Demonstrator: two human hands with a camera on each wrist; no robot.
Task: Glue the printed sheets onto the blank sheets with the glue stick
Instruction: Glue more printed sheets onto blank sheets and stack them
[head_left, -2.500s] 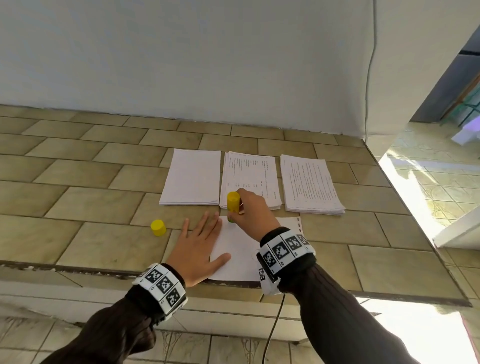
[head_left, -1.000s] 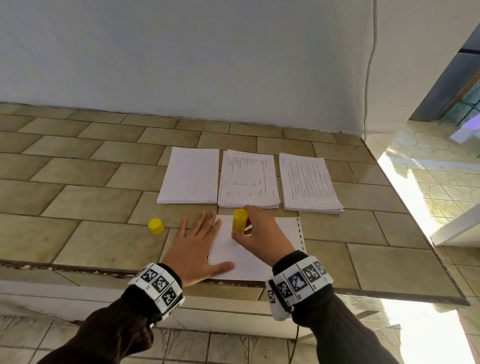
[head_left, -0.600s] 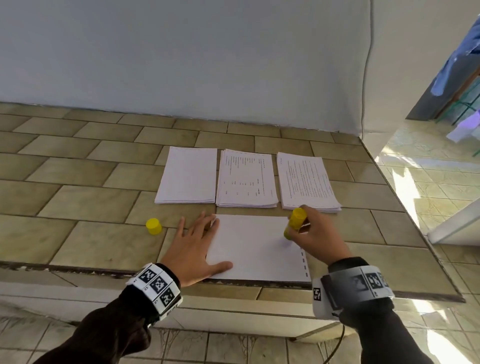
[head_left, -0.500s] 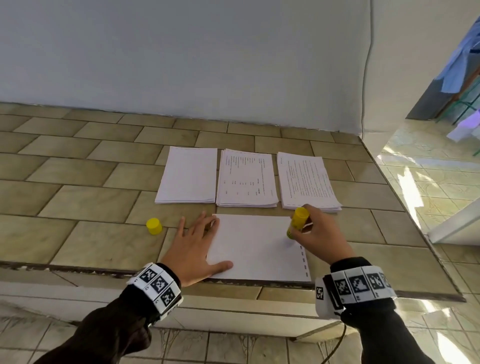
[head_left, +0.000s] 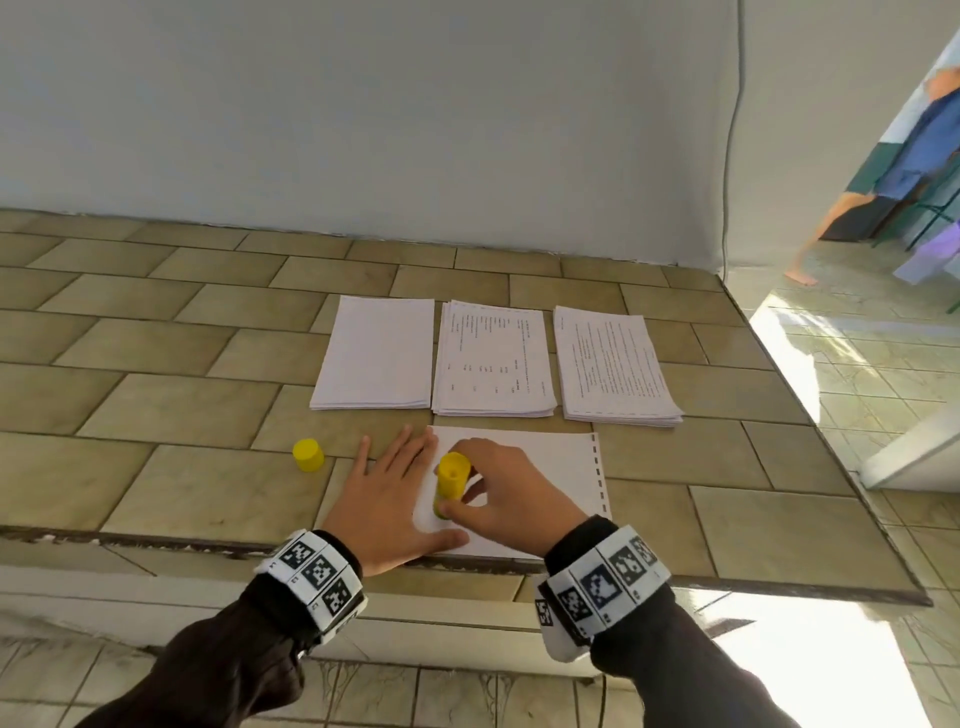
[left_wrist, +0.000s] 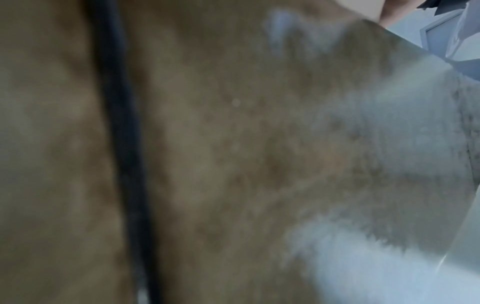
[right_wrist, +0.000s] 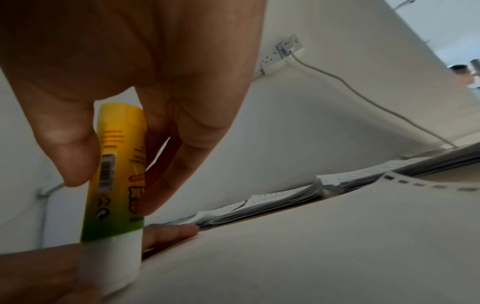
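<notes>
- Head view: right hand (head_left: 511, 493) is gripping glue stick (head_left: 451, 483), tip down, rubbing near-left part of blank sheet (head_left: 540, 467).
- Left hand (head_left: 387, 499) is lying flat, fingers straight, pinning sheet's left edge.
- Printed stacks (head_left: 496, 358) are waiting behind; w/ nothing stuck on yet, looks early.

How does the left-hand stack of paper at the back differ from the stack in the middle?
The left stack shows a blank white top sheet, while the middle stack has a top sheet printed with sparse lines of text. The left stack's edges look neatly squared; the middle stack's near edge looks slightly fanned. Both lie flat on the tiled counter, side by side, in similar size and upright format.
</notes>
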